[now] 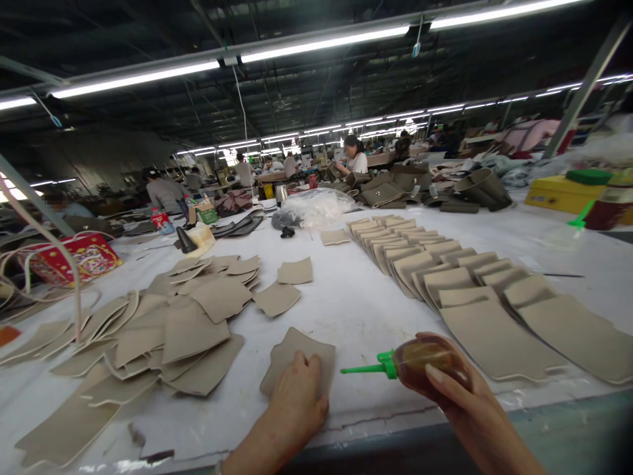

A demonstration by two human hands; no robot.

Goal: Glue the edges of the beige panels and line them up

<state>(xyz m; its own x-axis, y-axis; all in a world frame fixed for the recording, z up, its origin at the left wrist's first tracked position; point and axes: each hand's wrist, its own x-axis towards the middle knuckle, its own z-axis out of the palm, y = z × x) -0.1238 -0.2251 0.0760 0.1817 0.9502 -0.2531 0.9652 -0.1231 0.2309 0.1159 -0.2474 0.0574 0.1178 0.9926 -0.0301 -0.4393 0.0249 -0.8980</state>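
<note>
My left hand [299, 396] rests on a single taupe leather-like piece [281, 359] near the front of the table. Its fingers are bent and closed on the piece, with the fingertips against its upper face. In my right hand [459, 386] is a squeeze glue bottle [420, 361] with brown liquid inside. The bottle lies sideways, and its thin green nozzle points left, just right of the piece. A loose heap of similar pieces [198, 323] spreads to the left. On the right, overlapping rows of pieces [435, 264] run back across the white table.
A red box [74, 257] stands at the left behind a pale curved cable [64, 244]. Clear plastic wrap [316, 208] and dark bags [390, 185] lie at the back. A yellow box [564, 194] and another green-nozzled bottle [568, 231] are at the right. Other people work farther off.
</note>
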